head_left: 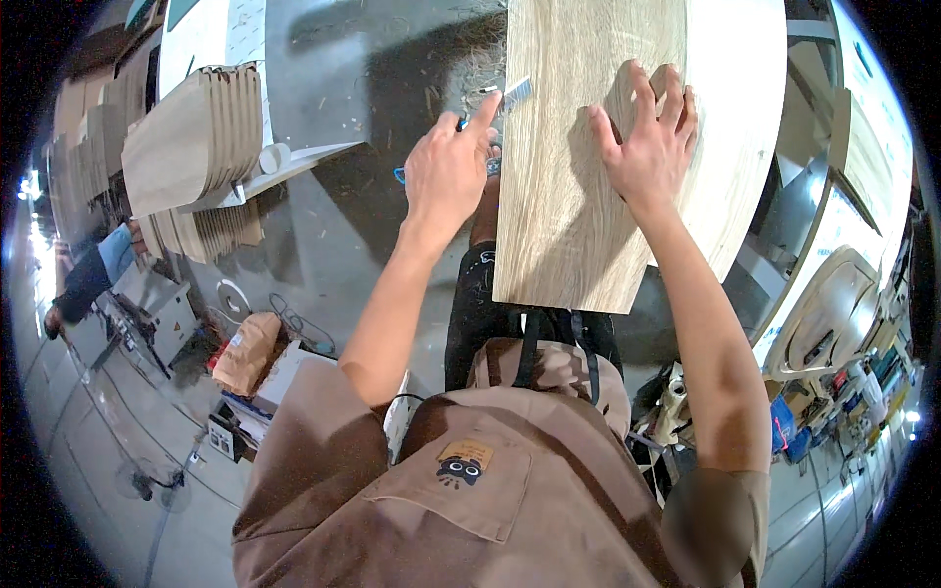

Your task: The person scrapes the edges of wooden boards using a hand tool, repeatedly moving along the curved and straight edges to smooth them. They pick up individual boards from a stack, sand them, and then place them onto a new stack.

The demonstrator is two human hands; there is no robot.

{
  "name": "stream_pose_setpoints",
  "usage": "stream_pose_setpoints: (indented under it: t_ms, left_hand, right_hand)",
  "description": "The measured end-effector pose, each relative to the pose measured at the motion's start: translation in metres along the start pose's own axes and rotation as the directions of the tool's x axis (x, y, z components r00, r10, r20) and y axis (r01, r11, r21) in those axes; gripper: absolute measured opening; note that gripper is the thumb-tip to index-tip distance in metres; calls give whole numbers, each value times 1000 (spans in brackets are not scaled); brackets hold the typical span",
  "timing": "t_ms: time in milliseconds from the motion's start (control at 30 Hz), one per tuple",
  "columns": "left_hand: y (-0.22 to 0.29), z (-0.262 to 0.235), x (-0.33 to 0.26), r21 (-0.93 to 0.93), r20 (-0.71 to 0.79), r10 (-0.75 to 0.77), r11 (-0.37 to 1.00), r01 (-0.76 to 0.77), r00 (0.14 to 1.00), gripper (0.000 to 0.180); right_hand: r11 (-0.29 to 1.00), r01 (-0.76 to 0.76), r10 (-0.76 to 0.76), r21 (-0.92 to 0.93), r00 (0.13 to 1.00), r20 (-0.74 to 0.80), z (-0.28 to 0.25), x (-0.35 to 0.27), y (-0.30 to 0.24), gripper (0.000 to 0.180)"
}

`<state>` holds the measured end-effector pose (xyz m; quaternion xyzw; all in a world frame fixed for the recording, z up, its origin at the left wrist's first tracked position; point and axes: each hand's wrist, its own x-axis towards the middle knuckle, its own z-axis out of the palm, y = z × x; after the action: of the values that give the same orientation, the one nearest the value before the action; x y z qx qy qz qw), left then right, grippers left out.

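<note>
A long wood-grain board [573, 196] lies in front of me, its near end close to my waist. Close to its left edge, my left hand [449, 169] is closed around a small bladed hand tool [518, 93]. The tool's silver blade touches or overlaps the board's edge, and my index finger stretches along it. Bits of blue show beside my fingers; most of the handle is hidden in my palm, so its exact kind is unclear. My right hand [649, 147] lies on the board's top face with fingers spread, holding nothing.
Beneath the board on the right is a pale panel [740, 127]. Thin shavings [478, 64] litter the floor past my left hand. Curved brown panels [191, 137] stand stacked at left, near a brown paper bag [247, 355]. Another person's arm [93, 279] shows at far left.
</note>
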<state>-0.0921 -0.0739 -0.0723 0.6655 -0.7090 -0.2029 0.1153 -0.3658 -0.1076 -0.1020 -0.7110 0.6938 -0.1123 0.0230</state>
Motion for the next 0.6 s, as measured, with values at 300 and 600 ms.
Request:
stream_pose_setpoints:
  t_ms: [300,600]
  left_hand:
    - [-3,-5,0,-19,119,-26,999,29,993,47]
    - [-3,2,-6,-39,40,29,999,-27,999,46]
  right_hand:
    - [1000,9,-9,-9,1000,5,2,1,4,83]
    - [1000,12,-12,19,1000,-19,2,1,2,82]
